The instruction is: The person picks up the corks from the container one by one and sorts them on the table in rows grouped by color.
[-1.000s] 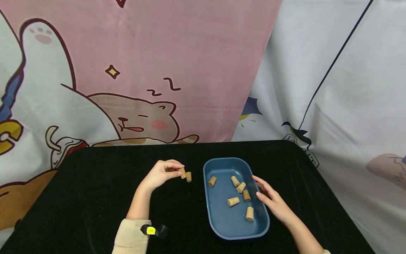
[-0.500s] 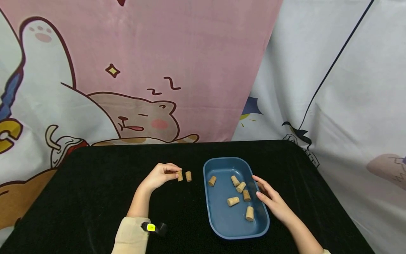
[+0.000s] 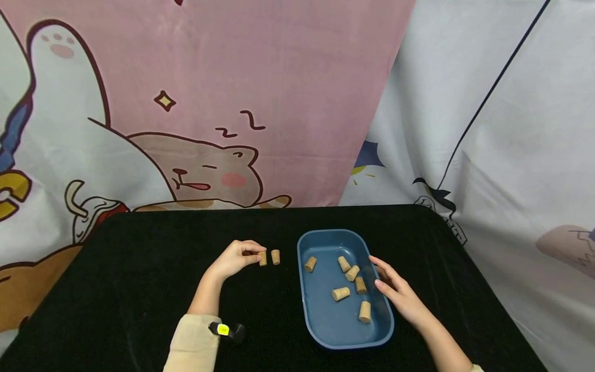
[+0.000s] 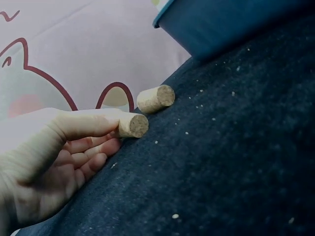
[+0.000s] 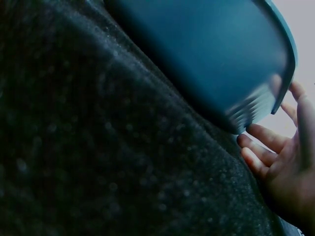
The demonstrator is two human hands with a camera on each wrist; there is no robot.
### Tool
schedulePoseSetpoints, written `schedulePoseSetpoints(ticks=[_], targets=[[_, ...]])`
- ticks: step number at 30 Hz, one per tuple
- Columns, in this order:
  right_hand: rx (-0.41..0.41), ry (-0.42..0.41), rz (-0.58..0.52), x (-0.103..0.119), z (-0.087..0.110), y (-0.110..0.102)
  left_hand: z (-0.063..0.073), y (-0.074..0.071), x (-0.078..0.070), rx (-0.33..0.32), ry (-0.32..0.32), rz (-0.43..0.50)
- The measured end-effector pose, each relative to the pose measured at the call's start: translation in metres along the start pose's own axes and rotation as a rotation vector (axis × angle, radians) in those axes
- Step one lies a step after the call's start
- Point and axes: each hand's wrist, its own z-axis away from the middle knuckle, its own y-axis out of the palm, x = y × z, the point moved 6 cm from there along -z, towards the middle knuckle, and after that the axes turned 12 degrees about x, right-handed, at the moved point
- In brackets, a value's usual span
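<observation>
My left hand (image 3: 234, 260) pinches a cork (image 3: 263, 258) between thumb and fingertips. The cork stands upright at the black tabletop, and its end face shows in the left wrist view. Just to its right, a small gap away, stands a second cork (image 3: 276, 257). My right hand (image 3: 400, 293) lies against the right side of the blue tray (image 3: 305, 310), thumb and forefinger at the rim. In the right wrist view, its loosely extended fingers (image 5: 266, 137) touch or nearly touch the tray's outer wall.
Inside the tray lie several corks, among them a pale one (image 3: 364, 312) near the front right and one (image 3: 310, 264) at the left. Black cloth covers the table (image 3: 139, 289). A printed curtain (image 3: 297, 103) hangs behind its far edge.
My left hand has shifted slightly left, and its cork has gone from tilted against the standing cork to upright and apart from it. The right hand and tray look unchanged.
</observation>
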Motion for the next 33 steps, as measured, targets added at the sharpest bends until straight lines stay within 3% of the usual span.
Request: schedulePoseSetpoints(ticks=[7,20,28,33], targets=[[0.0,-0.009,0.004,0.002,0.0,0.0,-0.001,0.0,0.001,-0.001,-0.06,-0.044],[0.0,-0.007,0.007,0.0,-0.001,0.001,-0.001,0.0,-0.003,-0.014,-0.041,-0.119],[0.007,-0.02,0.005,0.001,0.0,0.001,0.001,-0.007,-0.036,-0.113,-0.013,-0.164],[0.008,-0.044,0.005,0.002,0.0,0.002,0.0,-0.008,-0.059,-0.131,0.034,-0.186]])
